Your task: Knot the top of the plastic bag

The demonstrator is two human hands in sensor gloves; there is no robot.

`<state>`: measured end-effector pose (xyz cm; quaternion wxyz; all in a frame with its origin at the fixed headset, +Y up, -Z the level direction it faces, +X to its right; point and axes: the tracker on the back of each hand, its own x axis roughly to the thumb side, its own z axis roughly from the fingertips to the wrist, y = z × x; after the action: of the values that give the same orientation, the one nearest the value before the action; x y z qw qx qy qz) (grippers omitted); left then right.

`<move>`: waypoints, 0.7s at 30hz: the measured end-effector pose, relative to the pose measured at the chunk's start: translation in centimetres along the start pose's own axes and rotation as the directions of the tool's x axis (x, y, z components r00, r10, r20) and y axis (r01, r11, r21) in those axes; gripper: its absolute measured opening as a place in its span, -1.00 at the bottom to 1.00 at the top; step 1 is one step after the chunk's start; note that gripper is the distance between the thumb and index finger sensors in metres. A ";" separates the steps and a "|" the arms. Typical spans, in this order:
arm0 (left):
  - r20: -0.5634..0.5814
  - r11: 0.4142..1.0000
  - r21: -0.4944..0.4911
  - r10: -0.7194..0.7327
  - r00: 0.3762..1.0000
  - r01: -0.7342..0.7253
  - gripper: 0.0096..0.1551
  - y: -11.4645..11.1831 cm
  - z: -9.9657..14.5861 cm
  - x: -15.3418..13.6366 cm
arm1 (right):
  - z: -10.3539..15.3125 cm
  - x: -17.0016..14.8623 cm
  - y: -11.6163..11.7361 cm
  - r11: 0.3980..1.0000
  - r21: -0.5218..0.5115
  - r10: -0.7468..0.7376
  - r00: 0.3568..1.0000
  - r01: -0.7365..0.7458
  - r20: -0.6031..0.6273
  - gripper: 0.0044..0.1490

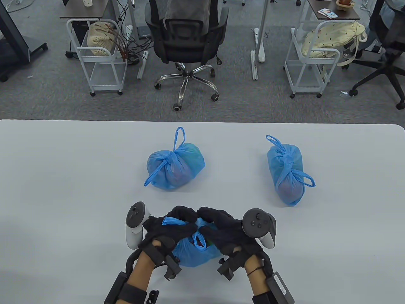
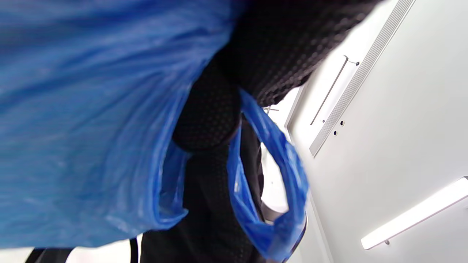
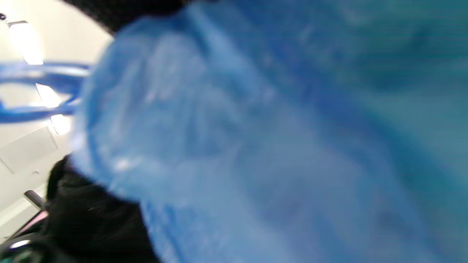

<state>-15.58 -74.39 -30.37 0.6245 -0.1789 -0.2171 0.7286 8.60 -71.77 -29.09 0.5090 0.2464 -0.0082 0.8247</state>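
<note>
A blue plastic bag (image 1: 193, 253) sits on the white table (image 1: 63, 177) near its front edge, between my two hands. My left hand (image 1: 172, 226) and my right hand (image 1: 218, 226) meet over the bag's top, fingers curled around its blue handles (image 1: 175, 221). One handle loop (image 1: 200, 242) hangs down between the wrists. In the left wrist view the blue plastic (image 2: 91, 128) fills the left half, and a handle loop (image 2: 278, 175) hangs beside my gloved fingers (image 2: 208, 120). In the right wrist view the blurred bag (image 3: 274, 146) fills the frame.
Two tied blue bags lie farther back on the table: one at the middle (image 1: 175, 167), one at the right (image 1: 288, 172). Beyond the table's far edge stand an office chair (image 1: 186, 41) and two white carts (image 1: 98, 53) (image 1: 311, 60).
</note>
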 end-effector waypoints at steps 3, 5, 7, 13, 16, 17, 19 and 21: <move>-0.004 0.995 0.009 -0.099 0.995 0.099 -0.57 0.1 0.0 0.3 | 0.0 -0.1 -0.4 0.999 -0.049 -0.001 1.000 0.001 0.005 -0.45; 0.006 0.987 0.024 -0.160 0.987 0.160 -0.57 0.1 0.1 0.7 | 0.0 -0.2 -0.4 0.998 -0.058 -0.015 1.000 0.015 0.006 -0.46; 0.020 0.961 0.061 -0.271 0.962 0.269 -0.57 0.1 0.3 1.4 | 0.0 -0.1 -0.5 0.997 -0.070 -0.013 1.000 0.014 0.013 -0.48; 0.034 0.771 0.227 -0.617 0.786 0.595 -0.59 -0.8 0.9 3.0 | 0.0 0.2 -0.2 0.998 -0.063 0.015 1.000 -0.013 0.027 -0.49; 0.045 0.687 0.299 -0.704 0.709 0.663 -0.60 -1.5 1.1 3.4 | 0.0 0.2 -0.2 0.998 -0.065 0.014 1.000 -0.013 0.025 -0.49; 0.045 0.651 0.328 -0.734 0.678 0.684 -0.60 -1.7 1.2 3.6 | 0.0 0.1 -0.2 0.998 -0.068 0.013 1.000 -0.011 0.025 -0.49; 0.048 0.586 0.364 -0.788 0.614 0.723 -0.61 -2.1 1.3 3.9 | 0.0 0.2 -0.2 0.998 -0.068 0.010 1.000 -0.008 0.023 -0.49; 0.057 0.554 0.384 -0.813 0.579 0.739 -0.61 -2.4 1.4 4.1 | 0.0 0.2 -0.2 0.998 -0.067 0.010 1.000 -0.008 0.023 -0.49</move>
<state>-14.96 -70.18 -27.84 0.8732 0.1245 -0.2233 0.4150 8.72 -71.54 -29.02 0.5131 0.2387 -0.0427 0.8234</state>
